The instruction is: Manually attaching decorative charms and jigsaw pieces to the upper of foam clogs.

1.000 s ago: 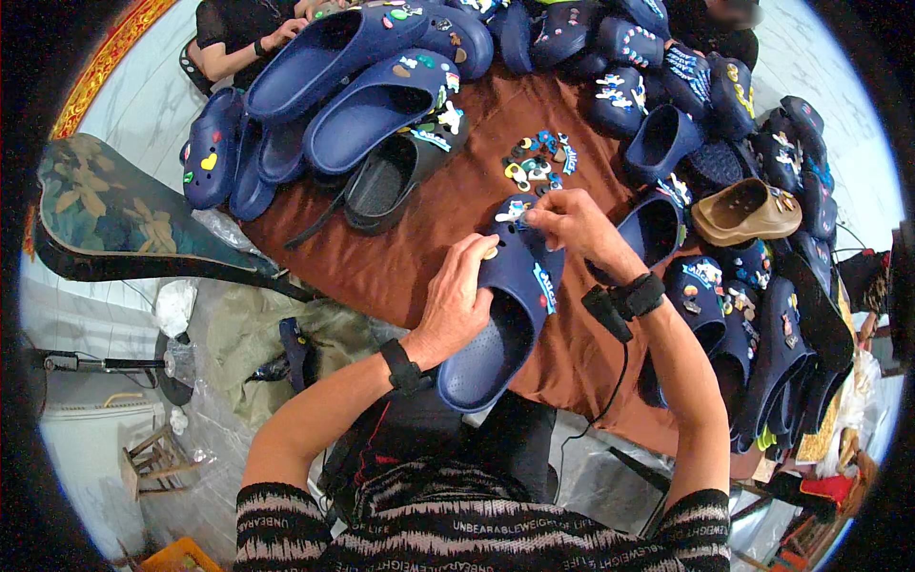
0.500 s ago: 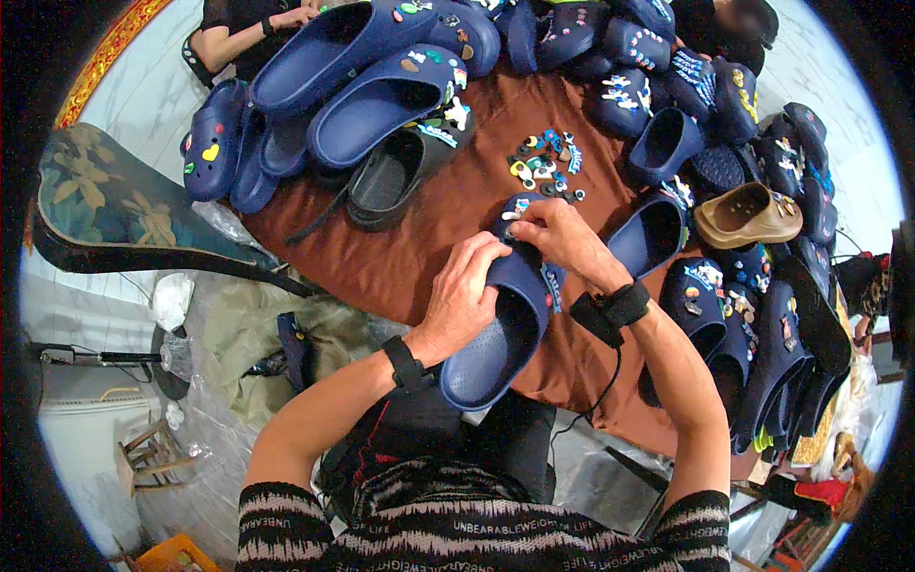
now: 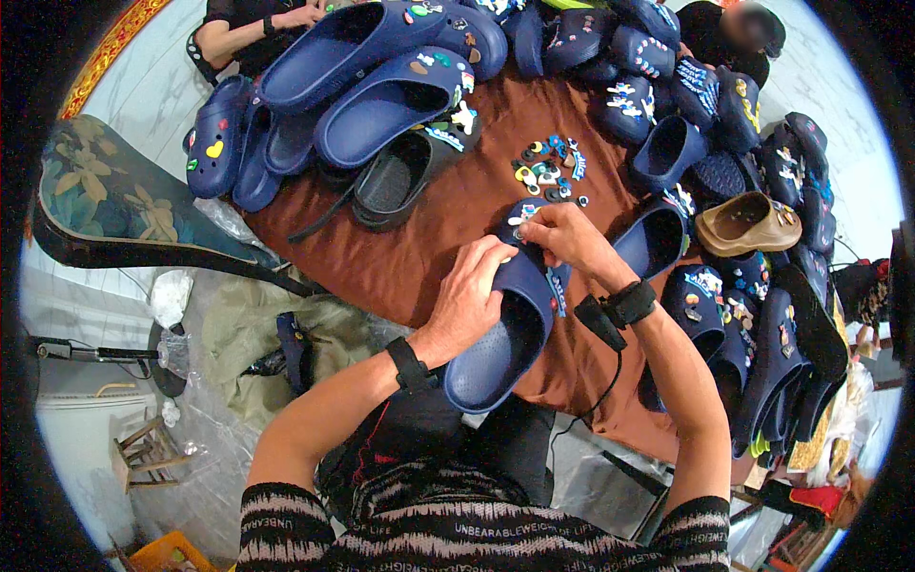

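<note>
A navy clog (image 3: 498, 355) lies under my hands at the table's near edge, heel toward me and toe pointing away. My left hand (image 3: 467, 297) is closed around its left side, fingers over the upper. At the toe, the fingertips of my right hand (image 3: 570, 240) pinch a small charm (image 3: 520, 230), with a white charm right beside it. More charms, one with blue lettering, sit on the clog's right side. Just beyond the toe, a loose pile of small charms (image 3: 548, 170) in yellow, white, black and blue lies on the brown cloth (image 3: 381, 276).
Navy clogs (image 3: 386, 119) and a black one (image 3: 396, 181) are heaped at the far left. More decorated clogs (image 3: 631, 105) and a tan clog (image 3: 748, 226) crowd the right. A patterned chair back (image 3: 124, 200) stands left. Across the table, another person's arm (image 3: 233, 38) shows.
Very little differs. The right fingertips have shifted slightly right on the clog's toe, exposing more of the charms there. The left hand keeps its hold, and the view has moved slightly.
</note>
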`<action>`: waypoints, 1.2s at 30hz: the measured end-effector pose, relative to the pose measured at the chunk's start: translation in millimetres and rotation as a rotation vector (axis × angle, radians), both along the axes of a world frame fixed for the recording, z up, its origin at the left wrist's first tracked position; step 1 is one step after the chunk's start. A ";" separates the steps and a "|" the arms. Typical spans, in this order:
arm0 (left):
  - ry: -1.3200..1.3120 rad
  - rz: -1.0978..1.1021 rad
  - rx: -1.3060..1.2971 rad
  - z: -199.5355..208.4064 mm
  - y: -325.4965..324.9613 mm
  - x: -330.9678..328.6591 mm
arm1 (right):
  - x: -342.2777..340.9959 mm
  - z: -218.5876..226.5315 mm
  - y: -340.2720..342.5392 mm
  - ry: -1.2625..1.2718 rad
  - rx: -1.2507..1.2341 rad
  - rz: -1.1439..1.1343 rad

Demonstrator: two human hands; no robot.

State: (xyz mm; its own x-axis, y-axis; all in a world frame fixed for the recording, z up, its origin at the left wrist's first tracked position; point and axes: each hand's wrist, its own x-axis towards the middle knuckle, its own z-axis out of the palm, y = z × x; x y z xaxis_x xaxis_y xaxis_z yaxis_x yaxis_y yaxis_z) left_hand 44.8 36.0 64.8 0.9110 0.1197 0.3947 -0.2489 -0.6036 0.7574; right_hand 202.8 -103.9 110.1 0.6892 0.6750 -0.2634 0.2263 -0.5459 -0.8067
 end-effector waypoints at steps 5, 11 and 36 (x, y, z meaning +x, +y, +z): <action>-0.005 -0.022 -0.036 1.9 -1.8 0.4 | 0.8 3.4 -0.8 0.083 -0.003 -0.017; -0.057 0.086 -0.080 -0.5 -2.9 0.2 | -1.6 7.8 3.8 0.094 -0.026 0.020; -0.030 0.007 -0.085 -6.0 -0.5 -0.3 | 7.2 20.4 22.4 0.070 -0.332 0.199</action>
